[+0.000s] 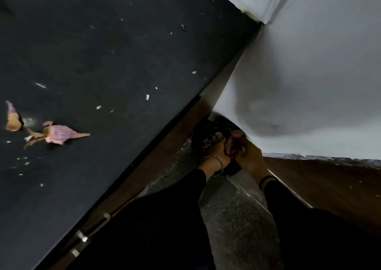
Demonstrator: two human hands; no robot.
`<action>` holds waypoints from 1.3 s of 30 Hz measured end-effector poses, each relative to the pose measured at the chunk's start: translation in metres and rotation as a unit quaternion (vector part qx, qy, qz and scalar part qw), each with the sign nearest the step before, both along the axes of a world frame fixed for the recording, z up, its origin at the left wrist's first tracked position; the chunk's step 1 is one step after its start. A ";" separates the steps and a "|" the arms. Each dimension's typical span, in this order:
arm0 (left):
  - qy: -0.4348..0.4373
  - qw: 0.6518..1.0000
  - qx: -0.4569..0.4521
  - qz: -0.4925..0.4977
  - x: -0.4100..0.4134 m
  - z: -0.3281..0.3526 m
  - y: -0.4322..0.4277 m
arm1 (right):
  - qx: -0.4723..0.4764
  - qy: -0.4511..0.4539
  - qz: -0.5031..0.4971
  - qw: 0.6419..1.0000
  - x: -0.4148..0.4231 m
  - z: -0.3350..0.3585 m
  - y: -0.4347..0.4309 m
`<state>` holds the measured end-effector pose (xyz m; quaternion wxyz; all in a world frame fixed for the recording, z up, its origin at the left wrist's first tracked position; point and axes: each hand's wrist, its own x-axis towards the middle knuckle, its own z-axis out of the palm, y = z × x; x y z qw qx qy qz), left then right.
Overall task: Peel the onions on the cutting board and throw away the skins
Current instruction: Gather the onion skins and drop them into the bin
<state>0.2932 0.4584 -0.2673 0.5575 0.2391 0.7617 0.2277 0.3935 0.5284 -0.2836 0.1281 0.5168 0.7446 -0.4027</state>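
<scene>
In the head view, a clump of skins (232, 144) is gripped just above the bin (203, 134) by the curled right hand (248, 154). The left hand (217, 147) is pressed alongside, but how its fingers lie cannot be told. Released off-centre, scraps could be spilled beside the bin. Loose skins (57, 134) on the countertop (123, 53), well away from the bin, could be forgotten.

Exposure dim overall. The white wall (319, 63) is the brightest surface, with a broad soft shadow across its lower part. The black countertop (103, 53) gives a faint sheen. The left hand (216, 148) and right hand (248, 154) lie in deep shade, finger detail lost. The onion skins (57, 134) at the left edge are smeared. Straight edges run skewed.
</scene>
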 end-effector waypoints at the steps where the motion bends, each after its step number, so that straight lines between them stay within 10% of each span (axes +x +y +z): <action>1: -0.006 1.000 -0.002 0.011 -0.001 -0.005 0.000 | 0.002 -0.010 0.004 1.000 0.000 -0.004 0.002; 21: -0.011 0.997 0.000 0.082 0.003 0.013 -0.053 | -0.016 0.050 -0.071 0.996 0.005 0.055 -0.031; 39: 0.138 0.959 0.200 0.146 -0.079 0.235 -0.147 | 0.091 0.299 0.070 0.947 -0.085 0.255 -0.110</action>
